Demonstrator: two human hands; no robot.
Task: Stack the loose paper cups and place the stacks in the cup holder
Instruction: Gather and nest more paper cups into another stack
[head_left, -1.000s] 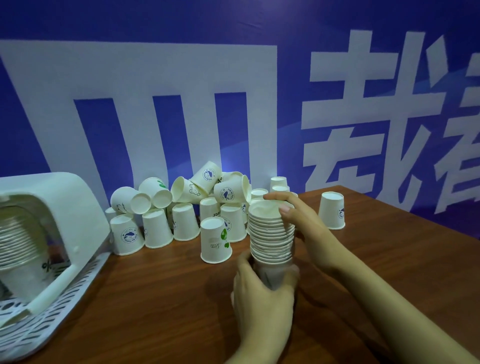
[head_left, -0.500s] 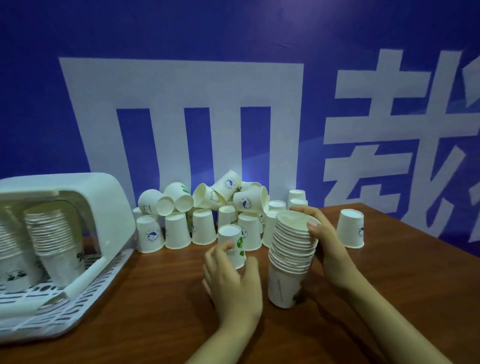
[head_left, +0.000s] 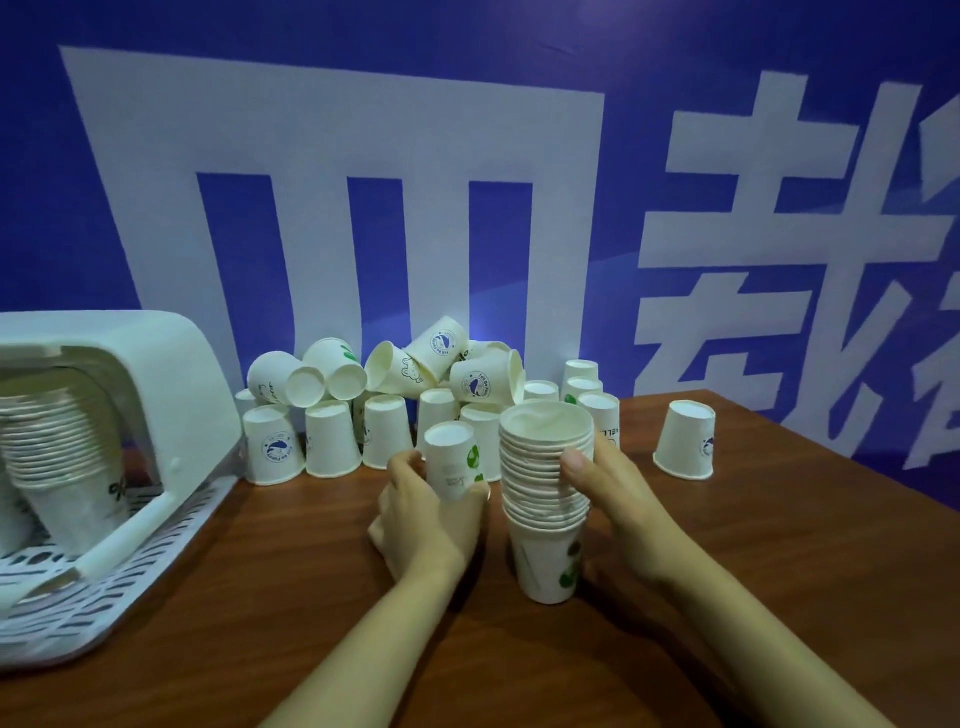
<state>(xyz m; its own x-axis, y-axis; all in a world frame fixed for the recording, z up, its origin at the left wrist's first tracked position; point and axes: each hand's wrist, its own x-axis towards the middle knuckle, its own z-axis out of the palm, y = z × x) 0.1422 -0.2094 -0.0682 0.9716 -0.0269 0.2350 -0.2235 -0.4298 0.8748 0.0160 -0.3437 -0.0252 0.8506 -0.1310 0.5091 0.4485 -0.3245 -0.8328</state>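
A tall stack of white paper cups (head_left: 546, 499) stands upright, mouths up, on the brown table, and my right hand (head_left: 613, 493) grips its upper half from the right. Just left of it, my left hand (head_left: 426, 514) is wrapped around a single upside-down cup with a green leaf mark (head_left: 453, 457). Behind both lies a pile of loose cups (head_left: 395, 400), some upside down, some on their sides. The white cup holder (head_left: 130, 395) is at the far left with a finished stack (head_left: 57, 457) inside it.
One upside-down cup (head_left: 685, 439) stands alone at the right, near the blue wall with large white characters. The holder's slotted white base (head_left: 104, 597) reaches toward the table's front left. Bare wood lies in front of my hands.
My left hand let go of the stack's base, reached forward left and closed on the leaf-marked cup. The right hand stayed on the stack. The view shifted left, showing more of the holder.
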